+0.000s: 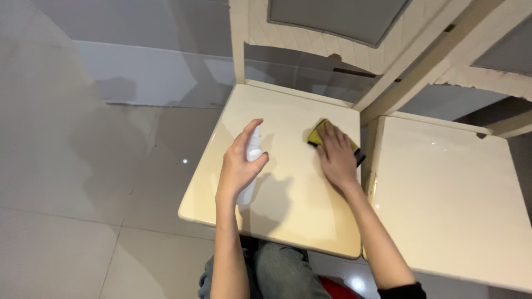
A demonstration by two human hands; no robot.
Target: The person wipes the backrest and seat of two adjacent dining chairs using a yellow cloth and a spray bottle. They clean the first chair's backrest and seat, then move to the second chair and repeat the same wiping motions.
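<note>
Spray bottle (250, 166), small, white and slim, stands nearly upright in the left hand (239, 166), over the near left part of a cream chair seat (288, 210). Its long axis runs near to far and slightly up, nozzle end at the far top under the forefinger. The fingers wrap its middle, which looks the natural place to grip; it is probably light, stiff plastic and smooth enough to slip if wet. To the right, a yellow sponge (317, 134) with a dark scouring side lies flat on the seat's far right part, its long axis slanting from far left to near right. The right hand (336, 156) presses on it, fingers spread flat rather than curled. Being soft, it should squash easily underhand. A second cream chair seat (443, 205) sits just beside, on the right.
</note>
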